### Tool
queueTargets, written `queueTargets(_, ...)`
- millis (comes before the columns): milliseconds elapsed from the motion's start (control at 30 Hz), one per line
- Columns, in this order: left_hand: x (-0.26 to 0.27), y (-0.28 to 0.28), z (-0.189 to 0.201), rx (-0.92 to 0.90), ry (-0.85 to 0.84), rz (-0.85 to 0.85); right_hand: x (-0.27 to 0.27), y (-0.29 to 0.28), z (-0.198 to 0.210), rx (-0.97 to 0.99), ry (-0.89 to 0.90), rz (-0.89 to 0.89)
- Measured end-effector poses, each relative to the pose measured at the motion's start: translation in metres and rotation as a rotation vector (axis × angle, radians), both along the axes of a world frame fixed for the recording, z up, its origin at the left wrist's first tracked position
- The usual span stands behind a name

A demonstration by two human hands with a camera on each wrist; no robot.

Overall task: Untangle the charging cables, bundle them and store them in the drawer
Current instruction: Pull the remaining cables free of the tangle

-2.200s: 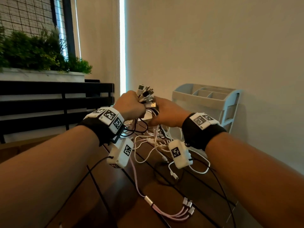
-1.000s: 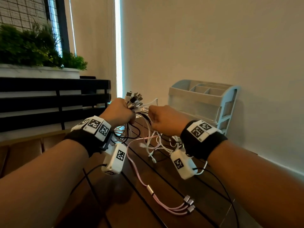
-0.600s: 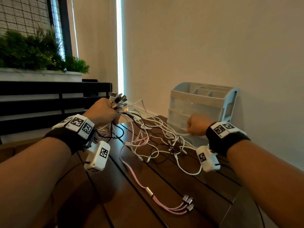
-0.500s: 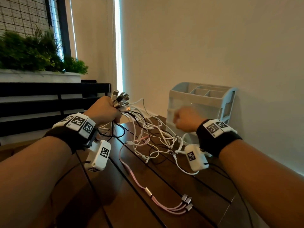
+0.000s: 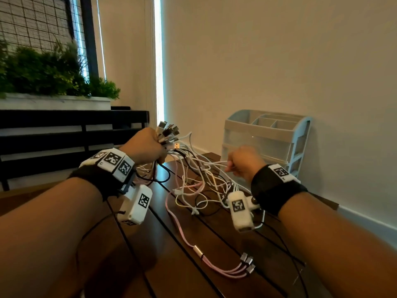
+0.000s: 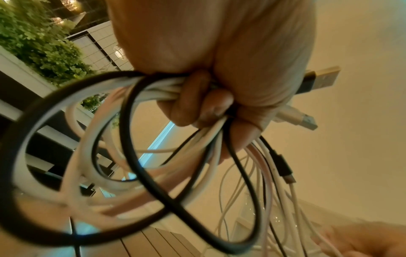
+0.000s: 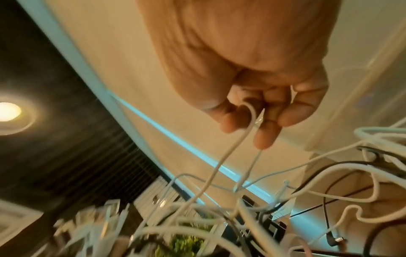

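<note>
My left hand (image 5: 146,145) is raised above the table and grips a bunch of white and black charging cables (image 6: 153,156) in its fist. Their plug ends (image 5: 168,132) stick up out of the fist. The rest of the tangle (image 5: 199,179) hangs and spreads over the dark wooden table (image 5: 171,265). My right hand (image 5: 245,164), right of the tangle, pinches a thin white cable (image 7: 246,135) and holds it out sideways. A pink cable (image 5: 214,263) with three plugs lies on the table nearer to me.
A pale blue drawer organiser (image 5: 264,143) stands against the wall behind my right hand; its clear drawers look closed. A black slatted bench (image 5: 64,134) and a planter with green plants (image 5: 43,72) sit at the left. Thin black sensor wires (image 5: 287,259) cross the table.
My hands have moved apart: the right hand left the bundle, swung right toward the organiser, then came back a little holding a white strand. The left hand keeps its grip on the plug ends.
</note>
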State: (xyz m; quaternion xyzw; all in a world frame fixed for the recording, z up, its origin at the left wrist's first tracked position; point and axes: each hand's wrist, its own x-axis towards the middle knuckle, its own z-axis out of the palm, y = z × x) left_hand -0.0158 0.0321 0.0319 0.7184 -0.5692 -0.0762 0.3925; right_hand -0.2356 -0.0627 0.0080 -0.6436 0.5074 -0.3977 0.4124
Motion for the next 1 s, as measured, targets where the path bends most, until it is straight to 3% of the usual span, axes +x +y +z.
queueTargets(67, 0.002, 0.0, 0.0, -0.013, 0.008, 0.011, -0.005, -0.003, 0.002, 0.077, -0.058, -0.065)
queueTargets(100, 0.004, 0.0, 0.001, -0.016, 0.013, 0.012, -0.009, -0.008, 0.001, 0.051, 0.008, -0.081)
queueTargets(167, 0.008, 0.001, 0.005, -0.013, 0.007, 0.011, -0.019, -0.009, 0.002, 0.011, 0.453, -0.113)
queueTargets(200, 0.008, 0.001, 0.006, -0.004, -0.012, 0.013, -0.018, -0.008, 0.001, -0.107, 0.671, -0.128)
queueTargets(267, 0.004, -0.001, 0.007, 0.029, -0.075, 0.012, -0.011, 0.002, 0.007, -0.251, 0.763, -0.109)
queueTargets(333, -0.003, -0.003, 0.008, 0.057, -0.133, -0.006, -0.003, 0.011, 0.016, -0.406, 0.679, -0.111)
queueTargets(467, -0.013, -0.002, 0.011, 0.094, -0.186, -0.022, 0.016, 0.035, 0.04, -0.178, 0.509, 0.233)
queueTargets(600, -0.02, -0.001, 0.012, 0.112, -0.209, -0.051, 0.041, 0.037, 0.032, -0.61, 0.521, 0.34)
queueTargets(767, -0.023, 0.001, 0.011, 0.096, -0.141, -0.133, 0.065, 0.015, -0.002, -0.558, 0.199, 0.451)
queueTargets(1000, -0.011, 0.011, 0.016, 0.032, -0.031, -0.092, 0.039, -0.002, -0.017, -0.611, 0.588, 0.442)
